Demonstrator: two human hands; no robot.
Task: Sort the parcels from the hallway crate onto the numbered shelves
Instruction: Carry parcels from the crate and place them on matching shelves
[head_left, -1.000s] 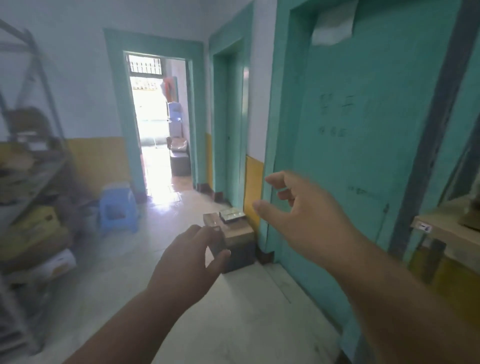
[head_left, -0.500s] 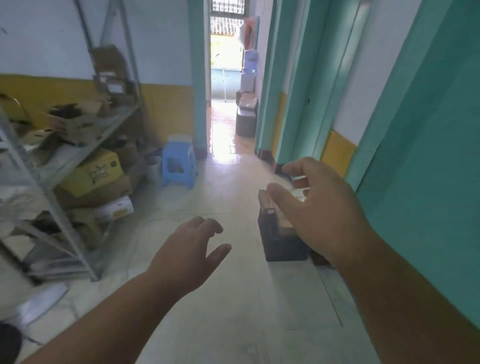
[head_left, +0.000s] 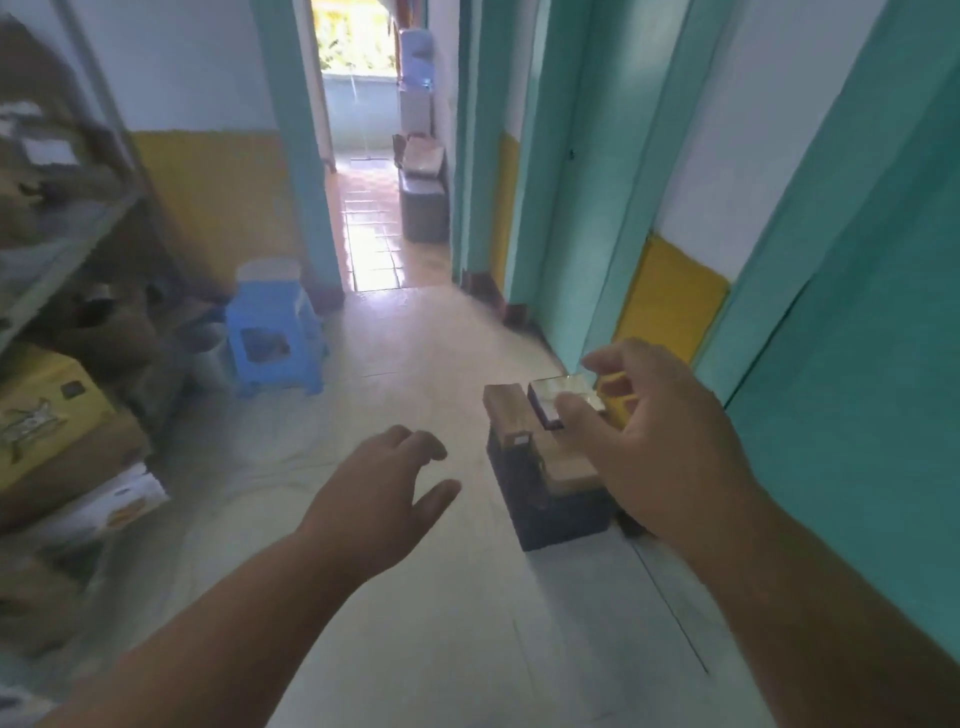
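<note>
A dark crate (head_left: 550, 514) stands on the hallway floor against the teal wall on the right. On it lie a brown cardboard parcel (head_left: 506, 410), a second brown parcel (head_left: 569, 467) and a small dark box with a shiny top (head_left: 558, 389). My right hand (head_left: 654, 457) is stretched out with fingers and thumb apart, and it overlaps the shiny box; I cannot tell whether it touches it. My left hand (head_left: 374, 499) hovers open to the left of the crate, holding nothing.
A metal shelf rack (head_left: 67, 228) with cardboard boxes fills the left side, a yellow box (head_left: 47, 410) low on it. A blue plastic stool (head_left: 272, 332) stands near the doorway. Another dark box (head_left: 423, 202) sits in the room beyond. Teal doors (head_left: 857, 364) line the right.
The view has tilted down and closed in on the crate. Both hands stay open, and the right hand has dropped until it overlaps the shiny box.
</note>
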